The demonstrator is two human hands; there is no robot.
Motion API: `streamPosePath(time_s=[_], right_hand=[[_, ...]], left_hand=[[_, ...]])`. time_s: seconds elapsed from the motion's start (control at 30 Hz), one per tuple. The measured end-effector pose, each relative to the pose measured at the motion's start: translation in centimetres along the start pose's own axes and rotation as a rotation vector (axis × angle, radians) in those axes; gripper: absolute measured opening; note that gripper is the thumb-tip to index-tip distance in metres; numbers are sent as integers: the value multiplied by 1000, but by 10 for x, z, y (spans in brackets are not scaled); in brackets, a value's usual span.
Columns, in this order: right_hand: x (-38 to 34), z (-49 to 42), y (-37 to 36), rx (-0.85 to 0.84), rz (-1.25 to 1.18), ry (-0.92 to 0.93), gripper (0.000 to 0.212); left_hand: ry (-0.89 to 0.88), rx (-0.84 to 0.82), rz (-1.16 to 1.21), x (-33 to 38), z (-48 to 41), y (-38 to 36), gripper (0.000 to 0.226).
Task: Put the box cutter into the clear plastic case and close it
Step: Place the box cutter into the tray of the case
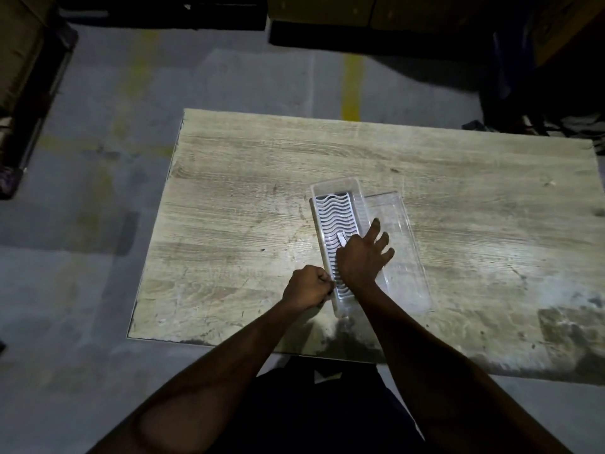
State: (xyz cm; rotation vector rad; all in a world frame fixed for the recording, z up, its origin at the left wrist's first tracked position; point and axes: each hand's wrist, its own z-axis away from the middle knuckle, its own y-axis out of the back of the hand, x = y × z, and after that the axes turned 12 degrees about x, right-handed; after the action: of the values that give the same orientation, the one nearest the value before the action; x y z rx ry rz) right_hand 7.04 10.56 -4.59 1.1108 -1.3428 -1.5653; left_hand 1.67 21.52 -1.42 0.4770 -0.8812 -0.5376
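Observation:
The clear plastic case (334, 188) lies open on the wooden table (248, 198), its long side running away from me. Its clear lid (404, 253) lies flat to the right of the base. Inside the base lies the box cutter (332, 214), long and white with wavy ridges and a small grey slider. My right hand (361, 257) rests on the cutter at the slider, thumb and forefinger hidden, the other fingers spread over the case's right wall. My left hand (306, 286) is curled in a fist against the near left rim of the case, pinching it.
The table's left edge (154, 231) and near edge (229, 344) border a grey floor with yellow lines. Dark boxes and shelving stand at the far left and far back. A dull patch (569, 326) marks the table's near right corner.

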Motion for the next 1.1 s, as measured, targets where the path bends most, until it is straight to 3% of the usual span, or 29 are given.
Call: streamPosePath(time_s=[0.17,0.63,0.8,0.97,1.1], right_hand=[[-1,2,-2,58,45,-8,22],[4,2,-4,115,-20,19,15],[16,-6,4,11,-256,4,25],[65,-18,31,108,-676,-50,18],[127,-24,34,18,-629,-137,17]], left_hand=[[4,4,9,-1,1,-1,12],[31,51,6,2,4,-2,13],[47,35,-11,6,6,-1,14],[98,4,23,14,11,-1,14],[147,58,46,13,14,-5,18]])
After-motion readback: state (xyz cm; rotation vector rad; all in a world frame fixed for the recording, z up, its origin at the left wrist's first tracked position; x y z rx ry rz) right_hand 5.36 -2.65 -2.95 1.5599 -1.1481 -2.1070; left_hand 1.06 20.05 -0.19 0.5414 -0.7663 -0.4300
